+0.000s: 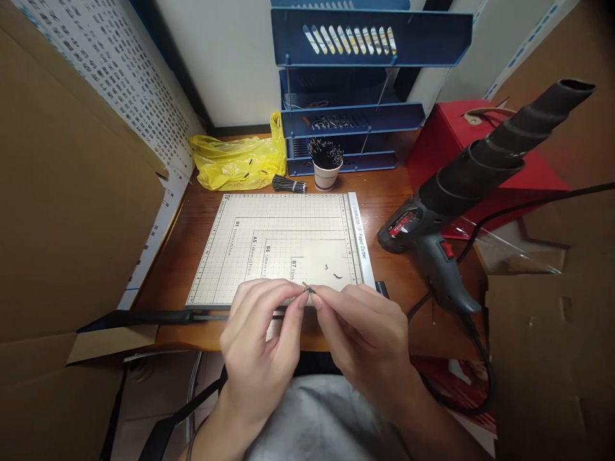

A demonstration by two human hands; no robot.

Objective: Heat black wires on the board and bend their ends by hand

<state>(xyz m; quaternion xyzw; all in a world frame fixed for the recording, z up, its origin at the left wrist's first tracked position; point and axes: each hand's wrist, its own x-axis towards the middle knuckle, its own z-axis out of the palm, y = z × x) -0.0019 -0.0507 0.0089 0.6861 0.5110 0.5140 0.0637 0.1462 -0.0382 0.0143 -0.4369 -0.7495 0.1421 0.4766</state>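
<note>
At "SUNWOOD Paper Cutter" board [307, 224]; dark piece [310, 289] between both hands [262, 336] [368, 330]

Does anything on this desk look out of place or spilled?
Two dark scraps lie loose on the board, just beyond the right hand. They look stray because other dark strands stand together in a cup, with a tied bundle beside it. Nothing looks plainly damaged.

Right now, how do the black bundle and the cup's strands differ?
Pose: the bundle lies flat, while the cup's strands stand up.
Spread: the bundle is gathered close, while the cup's strands fan out at the top.
Support: the bundle rests on the desk, the cup's strands in the white cup.
Shared: both dark, thin, pale-tipped.
</note>
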